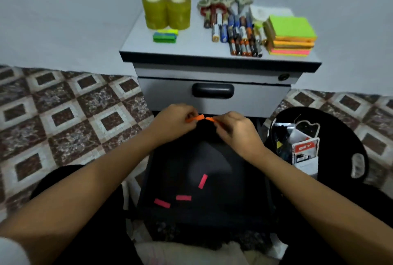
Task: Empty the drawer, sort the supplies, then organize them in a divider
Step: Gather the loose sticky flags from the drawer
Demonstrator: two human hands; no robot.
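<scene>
Patterned tile floor, grey wall. Black drawer (234, 192) at 6 o'clock holds three pink strips (202, 181). Above its far edge, left hand (174, 122) and right hand (236, 130) pinch orange strips (198, 118), probably gathering like with like. Tape rolls (168, 9), pens (238, 32) and sticky notes (291, 35) sit grouped on the cabinet top (191, 46) at 12 o'clock.

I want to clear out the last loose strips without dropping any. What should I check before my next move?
1. Left hand free: not ok, it pinches an orange strip.
2. Right hand free: not ok, it pinches a second orange strip.
3. Drawer emptied: not ok, three pink strips lie inside.
4. Bare space on cabinet top beside green flags: ok.
5. Divider ready: cannot tell, none in view.
</scene>
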